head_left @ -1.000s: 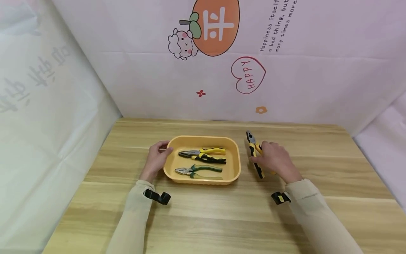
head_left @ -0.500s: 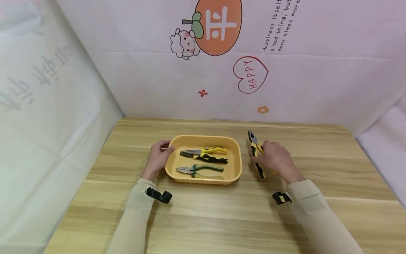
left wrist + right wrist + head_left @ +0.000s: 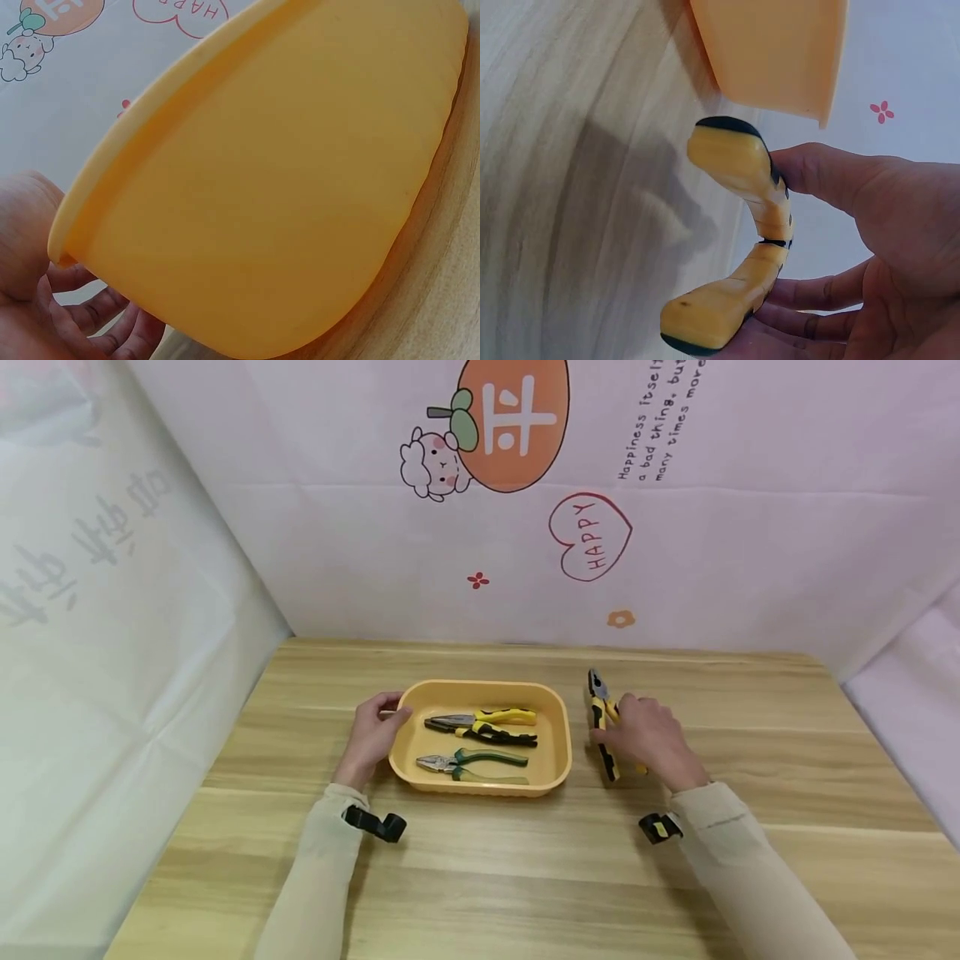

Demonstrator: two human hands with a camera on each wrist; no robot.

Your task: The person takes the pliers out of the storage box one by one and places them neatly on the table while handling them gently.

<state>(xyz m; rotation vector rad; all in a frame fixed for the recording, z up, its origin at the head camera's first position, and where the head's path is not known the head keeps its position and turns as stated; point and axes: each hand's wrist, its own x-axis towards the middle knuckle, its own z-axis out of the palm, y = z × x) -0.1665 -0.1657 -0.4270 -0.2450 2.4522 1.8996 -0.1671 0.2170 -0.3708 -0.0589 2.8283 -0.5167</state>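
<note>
In the head view, my left hand (image 3: 371,735) holds the left end of a yellow plastic bin (image 3: 555,785). Its thumb lies over the rim, and the left wrist view shows the fingers (image 3: 97,311) against the outside wall. Inside the bin lie long-nose pliers (image 3: 487,731) with yellow and black handles and, nearer me, pliers with green handles (image 3: 487,758). Right of the bin, my right hand (image 3: 648,735) grips another pair of yellow-and-black pliers (image 3: 598,718), jaws pointing away from me. In the right wrist view, thumb and fingers hold the spread handles (image 3: 727,161) from both sides.
The bin stands on a wood-grain table (image 3: 480,877). Behind it rises a white printed sheet (image 3: 360,560), and another white sheet (image 3: 150,693) closes the left side. Each sleeve carries a black wrist mount (image 3: 375,824).
The pliers in my right hand have turned slightly, their handle ends swinging a little to the left. My left hand and the bin have stayed in place.
</note>
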